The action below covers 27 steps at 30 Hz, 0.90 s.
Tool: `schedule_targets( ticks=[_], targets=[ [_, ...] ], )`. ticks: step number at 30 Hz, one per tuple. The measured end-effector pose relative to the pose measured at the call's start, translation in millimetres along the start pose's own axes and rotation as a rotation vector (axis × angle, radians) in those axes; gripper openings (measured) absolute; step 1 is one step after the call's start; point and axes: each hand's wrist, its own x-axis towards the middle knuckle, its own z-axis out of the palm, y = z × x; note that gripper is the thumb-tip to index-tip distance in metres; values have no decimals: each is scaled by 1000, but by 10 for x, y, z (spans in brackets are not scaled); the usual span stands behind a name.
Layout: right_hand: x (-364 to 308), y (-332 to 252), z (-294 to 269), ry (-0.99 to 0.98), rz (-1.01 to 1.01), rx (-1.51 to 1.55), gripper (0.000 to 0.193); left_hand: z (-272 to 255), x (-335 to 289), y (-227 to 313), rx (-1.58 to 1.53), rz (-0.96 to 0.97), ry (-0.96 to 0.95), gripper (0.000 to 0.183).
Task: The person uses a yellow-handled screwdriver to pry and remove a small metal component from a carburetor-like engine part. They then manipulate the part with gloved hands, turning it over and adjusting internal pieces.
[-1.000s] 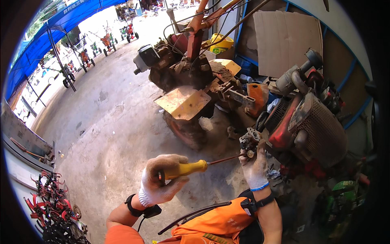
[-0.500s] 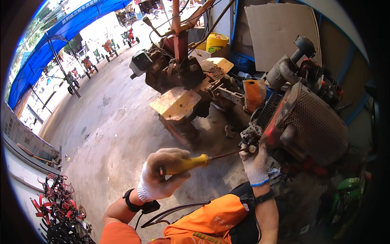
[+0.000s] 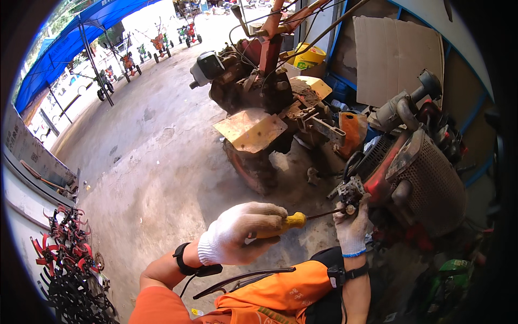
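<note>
My left hand [image 3: 240,232], in a white knit glove, is closed round the yellow handle of a screwdriver [image 3: 295,220]. The shaft runs to the right, and its tip meets a small grey metal part, apparently a carburetor [image 3: 352,190]. My right hand [image 3: 353,229], gloved with a blue cuff edge, grips that part from below. The part sits close against a red engine [image 3: 386,175] with a perforated metal guard [image 3: 434,178]; whether it is fastened there I cannot tell. Exactly where the tip sits is hidden by my right fingers.
A dirty walking tractor [image 3: 264,97] with yellow fenders stands ahead. A cardboard sheet [image 3: 396,59] leans at the back right, near a yellow bucket [image 3: 310,55]. Red and black metal parts [image 3: 67,254] are piled at the left. Something green [image 3: 453,275] lies at lower right.
My view has shifted, so the scene sits differently in the picture. My left hand has turned on the screwdriver handle and now covers more of it. My right hand keeps its grip.
</note>
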Motion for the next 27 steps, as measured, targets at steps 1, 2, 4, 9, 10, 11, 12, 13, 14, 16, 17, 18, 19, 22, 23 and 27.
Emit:
schedule_targets(
  ticks=[1,2,4,9,10,11,12,13,14,16,17,18,19,22,23,27],
  targets=[
    [0,-3,-5,-3,-1,-5,56,4,5,6,26,63,29,41],
    [1,10,-7,40,7,-15,57,-1,-10,16,18,57,25,40],
    [8,31,2,-37,41,11,57,-25,-73,32,5,41,15,38],
    [-6,157,160,-91,60,23,56,-114,-332,-3,73,-21,252,45],
    [-22,179,215,-123,61,21,56,-130,-379,-21,79,-17,280,50],
    [-41,196,275,-100,72,8,56,-154,-427,-37,92,6,299,56],
    [-65,203,336,-95,66,-11,58,-173,-462,-56,114,26,318,62],
    [-85,188,392,-87,67,-43,59,-173,-503,-57,50,30,341,61],
    [-106,161,442,-110,60,-30,59,-179,-527,-65,43,33,340,61],
    [-150,103,508,-148,61,-35,58,-185,-556,-69,50,57,329,60],
    [-199,68,504,-217,26,-48,56,-167,-547,-78,53,71,339,60],
    [-234,51,489,-134,36,-19,55,-145,-538,-80,31,61,333,60],
    [-270,32,454,-107,32,6,55,-122,-516,-87,25,63,325,59],
    [-311,-30,286,-98,8,50,54,-16,-426,-97,-1,49,295,59],
    [-305,-48,223,-101,11,60,53,27,-404,-84,5,32,280,58],
    [-224,-120,63,-90,10,108,49,137,-320,-1,60,55,282,58]
  ],
)
